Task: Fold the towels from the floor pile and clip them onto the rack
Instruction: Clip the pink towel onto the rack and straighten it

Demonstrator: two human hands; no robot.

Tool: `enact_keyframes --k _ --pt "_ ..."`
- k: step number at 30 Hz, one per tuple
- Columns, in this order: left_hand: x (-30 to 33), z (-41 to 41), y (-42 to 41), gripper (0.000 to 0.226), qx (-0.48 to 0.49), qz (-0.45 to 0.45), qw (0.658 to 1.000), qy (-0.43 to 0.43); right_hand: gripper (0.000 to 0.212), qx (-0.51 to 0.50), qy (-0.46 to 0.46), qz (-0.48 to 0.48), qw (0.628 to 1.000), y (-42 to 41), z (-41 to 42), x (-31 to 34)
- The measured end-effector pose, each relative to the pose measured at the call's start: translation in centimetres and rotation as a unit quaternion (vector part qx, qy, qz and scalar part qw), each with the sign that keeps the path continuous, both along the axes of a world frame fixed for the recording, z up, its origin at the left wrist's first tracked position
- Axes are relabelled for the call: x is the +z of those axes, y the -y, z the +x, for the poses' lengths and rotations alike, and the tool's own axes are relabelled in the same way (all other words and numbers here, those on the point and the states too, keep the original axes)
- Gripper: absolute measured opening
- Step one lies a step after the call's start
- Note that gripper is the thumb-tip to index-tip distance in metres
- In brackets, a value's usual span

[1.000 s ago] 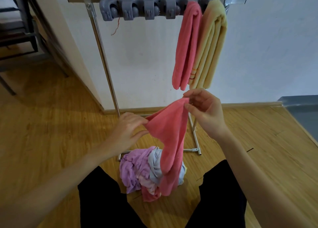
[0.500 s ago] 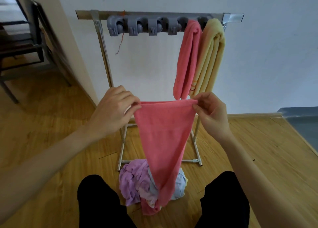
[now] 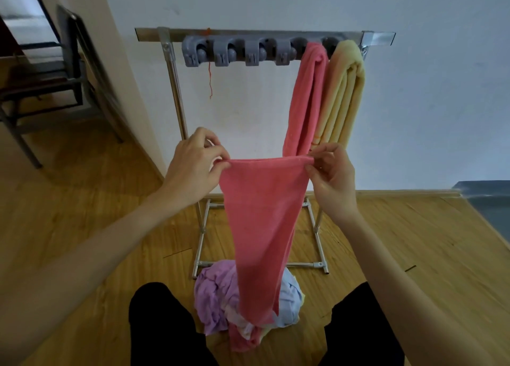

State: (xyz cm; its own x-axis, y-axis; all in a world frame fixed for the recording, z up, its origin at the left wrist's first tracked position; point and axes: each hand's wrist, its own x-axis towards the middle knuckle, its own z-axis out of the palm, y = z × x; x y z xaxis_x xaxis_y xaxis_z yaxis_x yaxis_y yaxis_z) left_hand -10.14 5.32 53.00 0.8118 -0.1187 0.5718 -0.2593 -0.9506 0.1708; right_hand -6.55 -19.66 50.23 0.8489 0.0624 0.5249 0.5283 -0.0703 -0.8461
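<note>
Each grip pinches a top corner of the pink towel (image 3: pixel 262 214) — left hand (image 3: pixel 193 169), right hand (image 3: pixel 332 178) — its tail trailing into the floor pile (image 3: pixel 218 296). Best lift it clear and match corners evenly before folding, I judge — free clips (image 3: pixel 237 51) wait on the rack (image 3: pixel 176 95).

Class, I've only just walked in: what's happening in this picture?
A person is holding a pink towel stretched by its top edge between the left hand and right hand, its lower end trailing into the pile on the floor. On the rack a pink and a yellow towel already hang; four clips look free.
</note>
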Motion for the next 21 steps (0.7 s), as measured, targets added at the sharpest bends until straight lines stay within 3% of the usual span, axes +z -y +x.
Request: enact_keyframes --k 4,6,8,11,16,19,21 --pt "1.2 -1.0 0.7 0.005 -0.101 -0.082 0.984 -0.12 0.031 -0.034 -0.04 0.017 0.999 0.3 1.3 0.1" --pt "2.0 -1.8 1.2 0.016 -0.158 -0.088 0.967 -0.178 0.032 -0.034 -0.064 0.031 0.997 0.5 1.9 0.1" --pt "2.6 -2.5 1.8 0.025 -0.21 -0.05 0.952 -0.217 0.033 -0.028 -0.085 0.03 0.996 0.6 2.2 0.0" --pt "3.0 -2.7 2.1 0.021 -0.259 0.015 0.935 -0.242 0.034 -0.009 -0.093 0.007 0.996 0.5 2.4 -0.1" --pt "2.9 -2.7 2.4 0.021 -0.257 0.101 0.895 -0.351 0.035 0.009 -0.074 -0.057 0.996 0.4 2.4 -0.4" --pt "2.4 -2.7 2.6 0.04 -0.272 0.151 0.876 -0.367 0.034 0.017 -0.058 -0.074 0.995 0.2 2.3 -0.7" --pt "1.8 -2.4 2.7 0.037 -0.282 0.187 0.875 -0.346 0.035 0.021 -0.054 -0.077 0.995 0.3 2.3 -0.8"
